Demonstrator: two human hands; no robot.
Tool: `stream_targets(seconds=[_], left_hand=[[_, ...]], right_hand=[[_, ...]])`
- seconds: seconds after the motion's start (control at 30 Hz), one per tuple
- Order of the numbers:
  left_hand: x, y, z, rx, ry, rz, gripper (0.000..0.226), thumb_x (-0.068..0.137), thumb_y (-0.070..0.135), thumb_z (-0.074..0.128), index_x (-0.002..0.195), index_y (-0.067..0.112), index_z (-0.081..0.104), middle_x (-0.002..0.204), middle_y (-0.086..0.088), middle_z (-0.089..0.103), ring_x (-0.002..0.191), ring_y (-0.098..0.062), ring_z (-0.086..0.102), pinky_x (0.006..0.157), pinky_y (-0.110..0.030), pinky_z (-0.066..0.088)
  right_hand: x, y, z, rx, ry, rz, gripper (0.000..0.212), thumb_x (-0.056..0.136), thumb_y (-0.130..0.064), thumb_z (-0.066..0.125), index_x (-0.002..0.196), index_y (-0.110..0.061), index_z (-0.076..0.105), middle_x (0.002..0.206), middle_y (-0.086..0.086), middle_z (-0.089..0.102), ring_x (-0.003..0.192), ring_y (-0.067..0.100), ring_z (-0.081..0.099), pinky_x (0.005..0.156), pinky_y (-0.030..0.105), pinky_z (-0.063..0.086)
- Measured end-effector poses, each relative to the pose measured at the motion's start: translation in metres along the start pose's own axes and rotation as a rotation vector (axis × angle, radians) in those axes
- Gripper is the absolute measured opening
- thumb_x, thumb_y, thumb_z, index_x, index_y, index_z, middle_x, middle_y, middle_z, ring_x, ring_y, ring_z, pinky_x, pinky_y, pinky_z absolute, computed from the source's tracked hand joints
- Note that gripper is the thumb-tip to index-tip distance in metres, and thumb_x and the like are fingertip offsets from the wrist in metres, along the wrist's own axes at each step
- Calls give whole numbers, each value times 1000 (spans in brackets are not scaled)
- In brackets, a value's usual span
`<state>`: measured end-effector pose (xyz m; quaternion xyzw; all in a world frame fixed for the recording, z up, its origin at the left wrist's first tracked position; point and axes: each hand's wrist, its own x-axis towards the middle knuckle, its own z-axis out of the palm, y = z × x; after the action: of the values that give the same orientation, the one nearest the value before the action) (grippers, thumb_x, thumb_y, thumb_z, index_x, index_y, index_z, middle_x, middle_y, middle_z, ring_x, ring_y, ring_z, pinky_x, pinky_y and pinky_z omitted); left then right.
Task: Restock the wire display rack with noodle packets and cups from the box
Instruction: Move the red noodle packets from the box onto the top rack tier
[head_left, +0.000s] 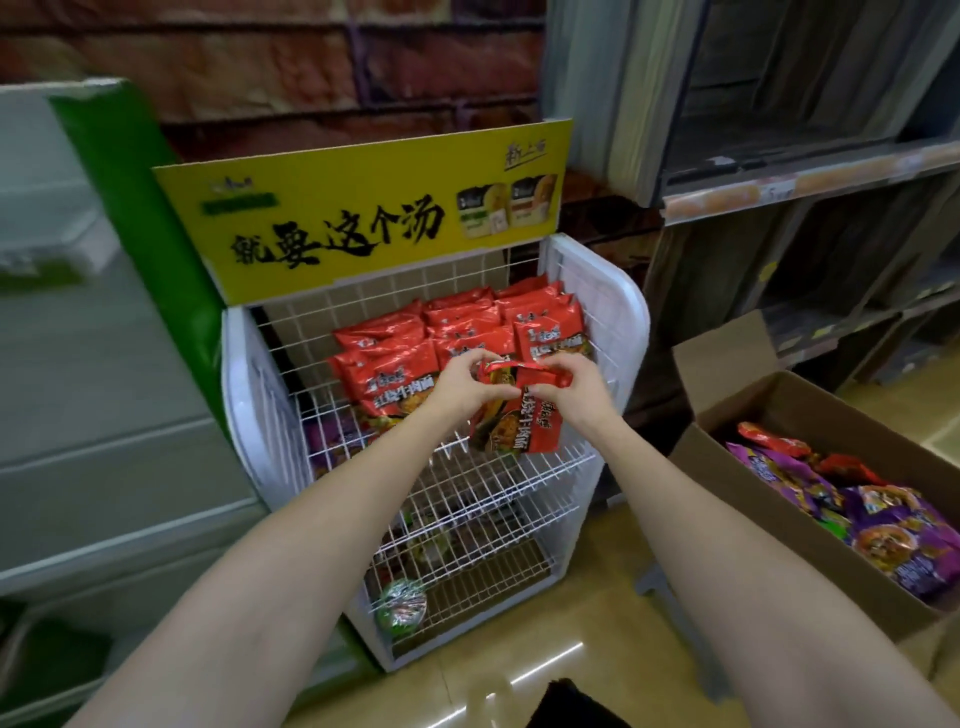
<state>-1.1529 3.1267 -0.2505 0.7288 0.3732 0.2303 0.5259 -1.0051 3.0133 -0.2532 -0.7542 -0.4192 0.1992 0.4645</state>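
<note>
Both hands hold one red noodle packet (519, 410) by its top edge above the front of the white wire rack (587, 457), the left hand (460, 387) pinching at ten o'clock of the packet and the right hand (569, 392) at two o'clock. Red packets (467, 327) fill the rack's top tier at twelve o'clock under a yellow sign (363, 218). An open cardboard box (810, 415) of purple packets (883, 530) sits at four o'clock on the floor.
</note>
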Motion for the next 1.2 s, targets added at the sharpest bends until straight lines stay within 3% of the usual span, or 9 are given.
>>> stream_targets(seconds=[0.17,0.23,0.3,0.43,0.57,0.67,0.8,1.0,1.2], left_hand=[[2,-15,-34,163,83,20,36,70,24,91,99,23,71,97,1,71,85,-27,70,70,-49,61],[3,-20,-43,186,143,15,32,75,22,88,101,22,70,98,4,70,79,-25,71,61,-48,61],[9,-29,-53,173,224,-8,34,76,24,88,105,22,69,102,4,69,83,-21,70,65,-46,62],[20,-50,-86,-269,349,-210,60,79,16,85,132,18,56,121,-5,65,100,-24,69,84,-47,61],[22,-62,-116,-637,405,-287,58,86,8,77,132,24,44,117,-6,65,97,-26,70,87,-50,59],[31,-70,-131,-748,436,-294,47,90,11,73,132,12,51,123,-10,67,106,-27,68,93,-49,57],[44,-76,-139,-836,470,-261,44,94,12,68,134,14,51,127,-10,65,115,-29,64,96,-50,56],[68,-83,-157,-758,643,-189,38,96,20,67,132,19,53,123,-1,67,111,-20,65,79,-35,57],[84,-93,-161,-567,799,-191,55,83,31,82,128,21,54,118,1,69,106,-18,68,84,-38,59]], right_hand=[[10,-39,37,-89,59,-136,29,84,-6,77,106,-22,68,113,-3,57,103,12,55,95,29,45],[16,-45,49,-58,74,-99,37,86,-9,76,118,-22,63,122,-1,49,107,12,52,94,26,44],[27,-46,60,-44,90,-56,48,87,-19,77,129,-24,55,130,1,45,114,17,54,100,33,45],[52,-44,82,-90,34,72,70,88,-35,76,144,-14,40,143,13,41,130,31,47,109,43,39],[73,-44,109,-2,-74,187,81,90,-44,72,150,-7,33,148,17,37,133,36,45,110,44,39],[91,-49,130,124,-148,189,67,94,-40,69,146,-8,41,140,10,52,129,29,52,104,37,45],[111,-63,153,226,-153,105,36,100,-28,62,130,-10,56,116,-2,61,114,20,60,92,28,45],[146,-75,184,283,-182,14,35,97,-30,67,127,-16,56,116,-4,61,107,16,61,93,34,51],[161,-72,210,309,-214,14,34,98,-29,65,128,-18,55,119,-3,62,110,16,61,90,32,51]])
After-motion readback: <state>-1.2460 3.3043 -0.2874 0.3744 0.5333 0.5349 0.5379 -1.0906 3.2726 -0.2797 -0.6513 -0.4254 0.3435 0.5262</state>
